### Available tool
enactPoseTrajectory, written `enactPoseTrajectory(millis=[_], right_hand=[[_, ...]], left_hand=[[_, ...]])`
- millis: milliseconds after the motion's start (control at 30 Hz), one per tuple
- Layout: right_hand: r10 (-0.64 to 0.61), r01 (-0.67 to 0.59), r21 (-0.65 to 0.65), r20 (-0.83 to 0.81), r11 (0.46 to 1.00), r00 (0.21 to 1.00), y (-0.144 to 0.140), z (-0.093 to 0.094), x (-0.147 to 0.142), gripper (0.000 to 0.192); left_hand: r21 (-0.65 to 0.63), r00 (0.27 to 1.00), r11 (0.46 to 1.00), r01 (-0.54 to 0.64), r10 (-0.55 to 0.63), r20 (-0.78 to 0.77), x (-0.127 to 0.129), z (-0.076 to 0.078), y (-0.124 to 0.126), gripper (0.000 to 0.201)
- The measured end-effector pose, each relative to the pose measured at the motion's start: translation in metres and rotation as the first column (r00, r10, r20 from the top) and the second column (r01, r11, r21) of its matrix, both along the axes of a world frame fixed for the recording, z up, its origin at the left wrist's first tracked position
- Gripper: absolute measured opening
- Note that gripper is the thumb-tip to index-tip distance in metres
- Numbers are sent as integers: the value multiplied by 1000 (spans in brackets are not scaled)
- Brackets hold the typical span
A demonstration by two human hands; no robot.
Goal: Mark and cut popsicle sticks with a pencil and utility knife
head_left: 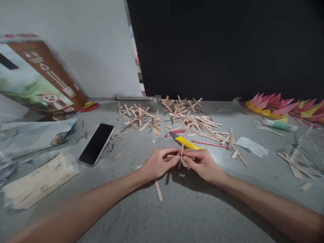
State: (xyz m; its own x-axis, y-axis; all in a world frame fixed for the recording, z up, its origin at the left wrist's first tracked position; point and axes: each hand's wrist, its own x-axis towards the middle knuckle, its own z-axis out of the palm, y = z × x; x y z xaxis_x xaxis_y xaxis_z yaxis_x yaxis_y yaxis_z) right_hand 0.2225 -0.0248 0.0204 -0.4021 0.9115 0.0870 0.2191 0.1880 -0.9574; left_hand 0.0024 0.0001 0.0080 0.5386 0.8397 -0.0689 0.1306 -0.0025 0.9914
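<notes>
Grey tabletop (pixel 182 209): left hand (pixel 158 163), right hand (pixel 202 164) pinching crossed sticks (pixel 181 156).

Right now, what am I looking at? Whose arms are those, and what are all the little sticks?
A person wears a camera on their head, so you see what they see, looking down at their own arms. Together the left hand and the right hand pinch a small cross of wooden sticks just above a grey table. Behind the hands lie piles of finished stick crosses. A yellow cutter knife and a red pencil lie close by, and one loose stick lies under the left wrist. To the left lies a black phone, with a cardboard box further back. On the far right are pink and yellow paper shapes.
</notes>
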Motion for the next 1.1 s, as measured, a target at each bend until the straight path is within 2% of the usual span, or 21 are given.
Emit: enactPoseTrajectory(millis=[133,500,633,733,833,1100], right_hand=[[6,-6,9,11,1000,1000,0,0,0,39],[9,-9,10,-21,1000,1000,2,-2,1,39],[-45,42,-45,-55,998,997,3,-5,2,39],[-160,150,-85,-129,985,979,3,-7,1,38],[-238,229,-69,-195,971,951,4,-11,0,35],[-213,205,-63,-207,977,955,8,-15,0,28]], left_hand=[[8,1000,1000,3,-3,-20,0,3,-1,42],[-13,1000,1000,-8,8,18,1,0,1,41],[-23,1000,1000,-1,2,27,3,6,1,39],[10,1000,1000,2,-2,17,3,8,0,40],[41,999,999,8,-10,32,4,4,0,38],[-17,995,1000,1,1,104,4,-7,0,38]])
